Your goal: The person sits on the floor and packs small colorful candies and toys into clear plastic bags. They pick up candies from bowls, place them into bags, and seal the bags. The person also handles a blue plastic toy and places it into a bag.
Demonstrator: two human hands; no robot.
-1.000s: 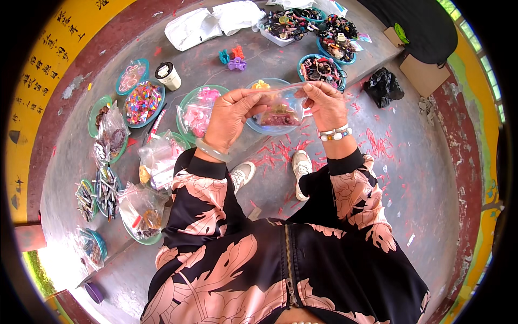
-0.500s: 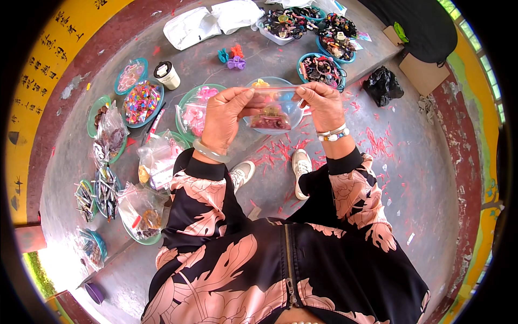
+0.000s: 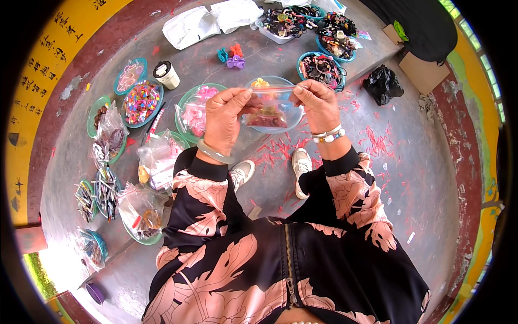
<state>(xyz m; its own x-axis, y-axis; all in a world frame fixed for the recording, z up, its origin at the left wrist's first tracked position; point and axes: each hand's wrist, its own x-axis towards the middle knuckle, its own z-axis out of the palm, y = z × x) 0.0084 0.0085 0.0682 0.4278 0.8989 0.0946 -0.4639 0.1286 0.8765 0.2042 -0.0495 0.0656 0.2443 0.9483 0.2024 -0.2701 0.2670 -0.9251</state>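
A clear zip bag (image 3: 267, 102) is stretched between my two hands, its top edge level and dark reddish items showing low in it. My left hand (image 3: 226, 116) pinches the bag's left upper corner between thumb and fingers. At the right upper corner, my right hand (image 3: 319, 108) grips it the same way. Below the bag lies a pale blue basin (image 3: 288, 121), partly hidden, with yellow and other coloured pieces. Beside my left hand is a green basin (image 3: 185, 97) of pink hair accessories in bags.
Left are a bowl of colourful pieces (image 3: 143, 102), a white cup with a black lid (image 3: 166, 75) and bagged goods (image 3: 162, 159). Claw clips (image 3: 235, 60) lie ahead; basins of hair ties (image 3: 322, 70) stand far right. Red strips (image 3: 375, 141) litter the floor near a black bag (image 3: 383, 85).
Both hands have come slightly closer together, the right one shifting a little left. The bag stays held at both upper corners.
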